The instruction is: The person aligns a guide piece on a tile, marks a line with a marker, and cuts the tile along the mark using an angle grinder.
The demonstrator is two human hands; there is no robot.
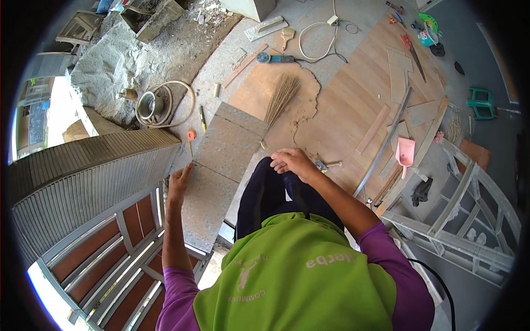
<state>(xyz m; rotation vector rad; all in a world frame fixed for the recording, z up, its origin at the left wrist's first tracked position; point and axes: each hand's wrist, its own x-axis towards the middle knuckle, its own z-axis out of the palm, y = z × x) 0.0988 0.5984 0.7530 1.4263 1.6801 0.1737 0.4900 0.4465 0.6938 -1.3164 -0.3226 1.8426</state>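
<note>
My left hand [179, 180] pinches the yellow blade of an orange tape measure [191, 135] at the edge of speckled stone tiles [212, 149]. The tape's case lies beyond my hand. My right hand [290, 164] is loosely curled by my dark-clad knee, with nothing visible in it. A straw broom [281, 99] lies above the tiles on a brown dusty patch [251, 83]. A yellow cutter [202, 118] sits left of the tiles, and a small hammer-like tool [328, 164] is right of my right hand.
A ribbed grey bench [83, 171] stands left. Ahead are a coiled hose [168, 105], a blue grinder [273, 58] and rubble [105, 66]. To the right are loose planks [397, 83], a pink dustpan [404, 154], a green stool [480, 102] and a metal frame [458, 215].
</note>
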